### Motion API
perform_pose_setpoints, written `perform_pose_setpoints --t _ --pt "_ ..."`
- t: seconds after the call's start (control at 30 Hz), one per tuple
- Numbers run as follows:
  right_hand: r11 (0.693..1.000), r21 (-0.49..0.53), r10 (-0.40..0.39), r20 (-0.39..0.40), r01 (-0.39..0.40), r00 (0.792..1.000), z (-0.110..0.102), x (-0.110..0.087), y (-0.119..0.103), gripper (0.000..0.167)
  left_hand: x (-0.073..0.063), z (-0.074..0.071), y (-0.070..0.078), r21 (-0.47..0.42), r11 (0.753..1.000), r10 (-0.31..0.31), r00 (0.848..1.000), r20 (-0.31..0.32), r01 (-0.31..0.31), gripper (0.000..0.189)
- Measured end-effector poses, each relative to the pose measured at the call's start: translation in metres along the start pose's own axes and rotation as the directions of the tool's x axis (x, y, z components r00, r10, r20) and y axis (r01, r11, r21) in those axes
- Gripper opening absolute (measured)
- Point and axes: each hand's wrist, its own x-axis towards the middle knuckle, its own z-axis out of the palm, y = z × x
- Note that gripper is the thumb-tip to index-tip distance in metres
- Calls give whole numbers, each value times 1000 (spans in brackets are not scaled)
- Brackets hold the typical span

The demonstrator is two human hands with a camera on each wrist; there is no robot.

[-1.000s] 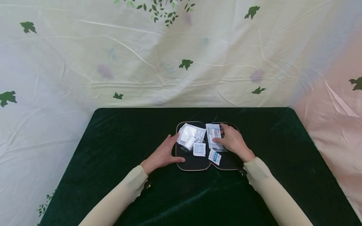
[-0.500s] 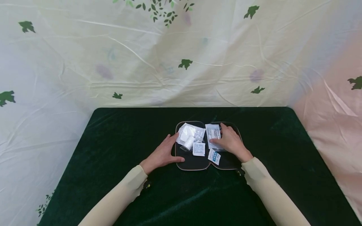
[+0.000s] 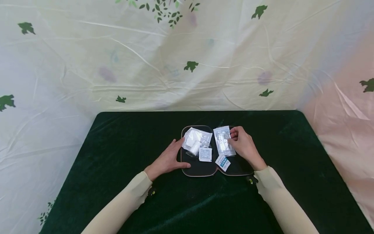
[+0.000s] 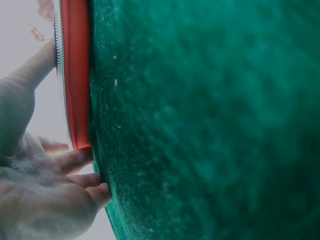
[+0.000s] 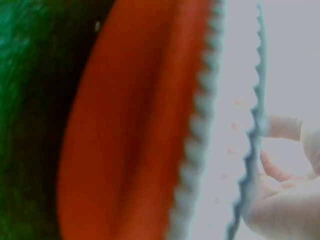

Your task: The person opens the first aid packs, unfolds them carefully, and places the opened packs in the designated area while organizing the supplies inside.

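A zippered case (image 3: 200, 169) lies open like a book, dark inside and red outside in the wrist views. My left hand (image 3: 168, 160) rests at its left edge, thumb and fingers spread and fairly straight along the zipper rim. In the right half, my right hand (image 3: 244, 144) pinches the right edge of a long white-and-clear sealed packet (image 3: 223, 141) between thumb and fingers. A small white and blue sachet (image 3: 223, 162) lies just below that packet. In the right wrist view, the case's red side (image 5: 125, 130) and zipper hide much of the right hand.
The left half holds a clear-wrapped white packet (image 3: 196, 136), a small white roll (image 3: 194, 148) and a square white sachet (image 3: 205, 154). Dark green velvet cloth (image 3: 134, 130) covers the table. A pale printed curtain (image 3: 152, 65) hangs behind it.
My right hand has drawn back slightly to the right, and the long packet has shifted and tilted with it. The small blue-printed sachet has turned a little. My left hand stays in place.
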Motion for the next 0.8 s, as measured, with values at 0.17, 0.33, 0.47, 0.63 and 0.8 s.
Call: perform_pose_setpoints --t 0.17,0.33,0.47,0.63,0.8 --pt "1000 7 -23 -49 24 999 -9 -5 3 34 0 0 0 6 1000 3 1000 -3 -3 110" --pt "1000 24 -11 -97 13 995 -17 -9 6 33 1 1 -1 -1 1000 4 1000 -6 -4 110" --pt "999 37 -4 -137 9 991 -23 -12 10 32 1 1 0 3 1000 0 1000 -1 0 110" --pt "999 52 20 -167 -11 986 -32 -17 16 31 1 0 1 3 1000 0 1000 2 0 110" --pt "997 59 59 -213 -47 975 -37 -21 22 30 1 0 -1 -3 1000 5 1000 3 -5 110"
